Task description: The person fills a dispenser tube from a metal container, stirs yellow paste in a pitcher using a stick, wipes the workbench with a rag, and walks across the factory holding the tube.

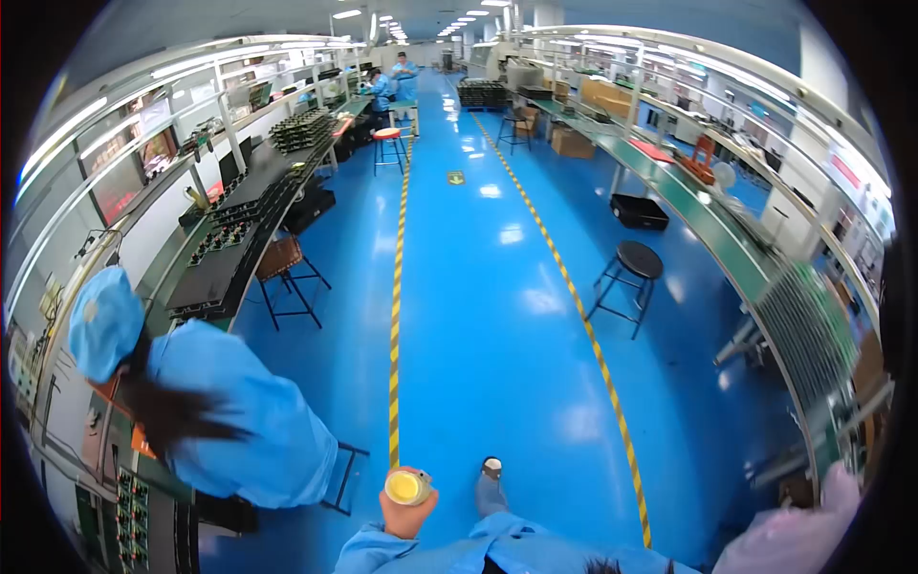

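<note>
My left hand (pixel 406 517) is low in the head view, in front of my blue sleeve, with its fingers wrapped round a small round container (pixel 409 487). The container has a pale rim and a yellow top or inside; I cannot tell whether that is a lid or its contents. It is held over the blue floor near the left yellow-and-black line. My right hand does not show. One of my feet (pixel 491 469) is visible on the floor ahead of my body.
On the left, a person in blue (pixel 239 411) sits at a bench carrying circuit boards (pixel 220 241). Stools (pixel 287 273) stand left, and a black stool (pixel 639 258) right. A black crate (pixel 639 212) lies by the right bench. Someone in pink (pixel 798 526) is at lower right.
</note>
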The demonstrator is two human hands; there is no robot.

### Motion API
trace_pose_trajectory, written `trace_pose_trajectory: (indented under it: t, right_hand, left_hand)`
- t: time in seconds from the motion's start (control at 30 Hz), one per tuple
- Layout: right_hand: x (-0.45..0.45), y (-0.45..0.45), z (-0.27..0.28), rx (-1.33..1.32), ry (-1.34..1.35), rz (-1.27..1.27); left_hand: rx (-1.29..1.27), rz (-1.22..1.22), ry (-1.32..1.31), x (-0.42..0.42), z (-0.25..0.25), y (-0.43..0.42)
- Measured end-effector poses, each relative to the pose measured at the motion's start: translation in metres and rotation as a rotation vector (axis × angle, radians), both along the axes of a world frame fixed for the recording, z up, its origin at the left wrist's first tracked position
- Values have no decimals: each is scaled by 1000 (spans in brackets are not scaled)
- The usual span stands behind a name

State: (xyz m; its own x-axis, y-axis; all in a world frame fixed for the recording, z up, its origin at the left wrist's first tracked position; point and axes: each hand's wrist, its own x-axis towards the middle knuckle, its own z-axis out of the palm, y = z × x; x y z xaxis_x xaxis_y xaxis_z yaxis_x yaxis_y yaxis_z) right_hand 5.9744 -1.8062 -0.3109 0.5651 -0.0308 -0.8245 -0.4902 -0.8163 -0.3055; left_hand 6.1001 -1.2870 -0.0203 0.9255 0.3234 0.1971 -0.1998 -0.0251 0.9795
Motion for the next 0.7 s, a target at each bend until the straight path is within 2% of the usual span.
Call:
trace_pose_trajectory:
  t: [0.13, 0.2, 0.27, 0.3, 0.37, 0.4, 0.43, 0.47, 0.57, 0.6, 0.67, 0.7]
  right_hand:
    - [205, 20, -20, 2, -35, 48]
    - [339, 35, -28, 6, -186, 294]
    - [503, 79, -17, 32, -437, 513]
    - [584, 104, -3, 88, -521, 496]
    - [755, 176, 49, 455, -413, 153]
    - [829, 217, 82, 596, -384, 119]
    - [889, 260, 131, 565, -427, 197]
    - [941, 290, 165, 533, -465, 276]
    - [1069, 343, 153, 531, -505, 305]
    - [1099, 349, 139, 607, -497, 342]
    - [1123, 344, 107, 429, -394, 26]
    - [1134, 324, 53, 540, -260, -132]
  left_hand:
    - [66, 131, 39, 180, -18, 20]
    - [-51, 147, 41, 247, 29, 24]
    - [-62, 158, 65, 322, 38, 41]
    - [-70, 162, 76, 360, 40, 50]
    - [-18, 200, 64, 435, 40, 70]
    - [-9, 212, 46, 475, 37, 82]
    - [-1, 224, 29, 517, 32, 93]
    - [-105, 224, 13, 561, 21, 105]
    - [200, 272, 99, 692, 20, 144]
    - [206, 229, 19, 741, 24, 160]
    - [106, 224, 15, 831, 30, 181]
    - [65, 212, 17, 874, 36, 191]
